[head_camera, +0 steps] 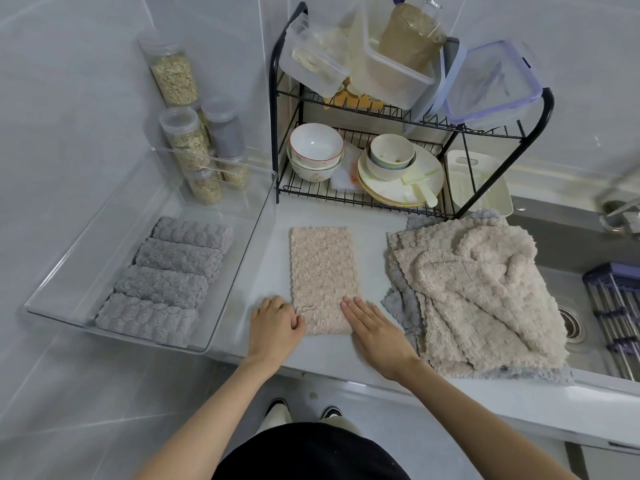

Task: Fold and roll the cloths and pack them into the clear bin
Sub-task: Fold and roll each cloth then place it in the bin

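A beige cloth [322,271], folded into a long narrow strip, lies flat on the white counter in front of me. My left hand [275,323] has its fingers curled at the strip's near left corner and pinches its edge. My right hand [372,325] lies flat with straight fingers on the strip's near right corner. The clear bin [242,258] stands to the left and holds several rolled grey cloths [166,282] in a row. A loose pile of beige and grey cloths [478,289] lies to the right.
A black dish rack [408,202] with bowls, plates and plastic boxes stands behind the strip. Jars of grain [194,143] stand behind the bin. A sink [571,271] with a drain and a purple rack lies at the right. The counter's front edge runs just below my hands.
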The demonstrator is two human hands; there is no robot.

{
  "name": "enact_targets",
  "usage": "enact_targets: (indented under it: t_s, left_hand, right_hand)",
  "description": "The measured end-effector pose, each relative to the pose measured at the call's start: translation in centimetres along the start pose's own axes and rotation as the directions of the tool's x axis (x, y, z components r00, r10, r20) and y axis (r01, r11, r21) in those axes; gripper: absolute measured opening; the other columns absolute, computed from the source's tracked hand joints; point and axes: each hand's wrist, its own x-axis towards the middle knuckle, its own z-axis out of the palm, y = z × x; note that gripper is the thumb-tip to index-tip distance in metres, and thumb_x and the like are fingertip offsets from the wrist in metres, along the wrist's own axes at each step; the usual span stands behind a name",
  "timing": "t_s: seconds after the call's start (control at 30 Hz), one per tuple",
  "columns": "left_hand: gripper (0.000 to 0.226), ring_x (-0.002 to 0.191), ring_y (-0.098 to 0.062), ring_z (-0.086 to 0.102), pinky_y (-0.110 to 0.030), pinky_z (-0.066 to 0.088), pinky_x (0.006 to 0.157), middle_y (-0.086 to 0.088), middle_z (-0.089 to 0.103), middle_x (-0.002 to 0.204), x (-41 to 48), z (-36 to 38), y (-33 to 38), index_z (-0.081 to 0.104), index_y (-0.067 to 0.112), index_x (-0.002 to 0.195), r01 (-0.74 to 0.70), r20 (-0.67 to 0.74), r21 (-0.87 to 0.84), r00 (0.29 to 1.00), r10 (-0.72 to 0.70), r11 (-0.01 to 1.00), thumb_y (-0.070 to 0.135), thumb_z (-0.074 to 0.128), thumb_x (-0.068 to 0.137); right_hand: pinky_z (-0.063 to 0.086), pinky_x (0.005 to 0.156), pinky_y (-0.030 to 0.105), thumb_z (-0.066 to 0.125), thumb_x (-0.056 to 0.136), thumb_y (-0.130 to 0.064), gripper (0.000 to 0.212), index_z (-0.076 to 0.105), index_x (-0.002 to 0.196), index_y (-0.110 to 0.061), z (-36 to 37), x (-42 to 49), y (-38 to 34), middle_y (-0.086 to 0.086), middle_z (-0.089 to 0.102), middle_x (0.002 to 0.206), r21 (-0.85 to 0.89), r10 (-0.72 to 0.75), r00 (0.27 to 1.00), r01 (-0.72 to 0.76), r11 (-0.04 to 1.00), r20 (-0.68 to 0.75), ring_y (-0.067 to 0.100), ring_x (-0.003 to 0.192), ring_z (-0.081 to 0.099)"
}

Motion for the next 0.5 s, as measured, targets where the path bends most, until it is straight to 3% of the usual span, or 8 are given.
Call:
enact_targets:
  t_s: [0.1,0.17,0.23,0.3,0.4,0.5]
  left_hand:
    - [0.024,0.078,-0.017,0.047,-0.029,0.042,0.064,0.003,0.051,0.083,0.2,0.4,0.3,0.052,0.018,0.075,-0.274,-0.135,0.059,0.951,0.279,0.960,0.008,0.073,0.067]
    - [0.039,0.089,-0.013,0.046,-0.025,0.043,0.071,0.007,0.054,0.094,0.3,0.7,0.2,0.058,0.021,0.088,-0.470,-0.091,0.052,0.876,0.473,0.881,-0.005,0.072,0.061]
    - [0.050,0.097,-0.010,0.045,-0.022,0.037,0.079,0.009,0.059,0.101,0.1,1.0,0.0,0.062,0.022,0.098,-0.563,-0.037,0.043,0.824,0.565,0.825,-0.008,0.068,0.058]
    - [0.048,0.101,-0.008,0.046,-0.022,0.036,0.084,0.008,0.062,0.106,-0.2,1.3,-0.4,0.064,0.020,0.103,-0.560,-0.025,-0.011,0.828,0.560,0.828,-0.003,0.066,0.062]
    - [0.038,0.107,-0.007,0.047,-0.032,0.040,0.100,0.006,0.060,0.116,-0.8,1.7,-1.1,0.062,0.017,0.115,-0.493,0.006,-0.101,0.868,0.496,0.864,0.020,0.050,0.078]
    - [0.037,0.115,-0.012,0.047,-0.035,0.034,0.107,0.004,0.056,0.124,-1.1,1.8,-1.3,0.055,0.015,0.124,-0.412,0.029,-0.180,0.905,0.424,0.893,0.022,0.052,0.088]
  right_hand:
    - [0.030,0.111,0.034,0.031,0.091,-0.022,0.053,0.043,0.141,-0.009,-0.2,0.3,-0.2,0.003,0.045,0.145,0.029,0.020,0.999,-0.021,0.999,0.026,0.017,0.133,0.043]
    - [0.032,0.108,0.038,0.031,0.091,-0.021,0.053,0.042,0.142,-0.009,-0.4,0.3,-0.1,0.004,0.044,0.146,0.052,0.015,0.999,-0.017,0.999,0.042,0.017,0.134,0.042]
    - [0.031,0.109,0.038,0.031,0.091,-0.020,0.054,0.040,0.143,-0.010,-0.4,0.4,0.2,0.004,0.042,0.147,0.073,0.011,0.998,-0.015,0.997,0.059,0.017,0.135,0.039]
    - [0.027,0.112,0.038,0.030,0.092,-0.018,0.055,0.036,0.146,-0.012,-0.3,0.3,0.5,0.002,0.036,0.150,0.126,0.000,0.997,-0.010,0.992,0.075,0.016,0.139,0.032]
    - [0.022,0.118,0.034,0.028,0.094,-0.019,0.054,0.031,0.147,-0.018,-0.7,0.4,0.7,-0.005,0.028,0.154,0.304,0.036,0.997,-0.054,0.951,0.065,0.011,0.143,0.021]
    - [0.038,0.107,0.035,0.037,0.097,-0.020,0.042,0.041,0.138,-0.026,-1.9,0.6,0.6,-0.012,0.038,0.149,0.458,0.154,0.983,-0.181,0.871,0.097,0.007,0.138,0.032]
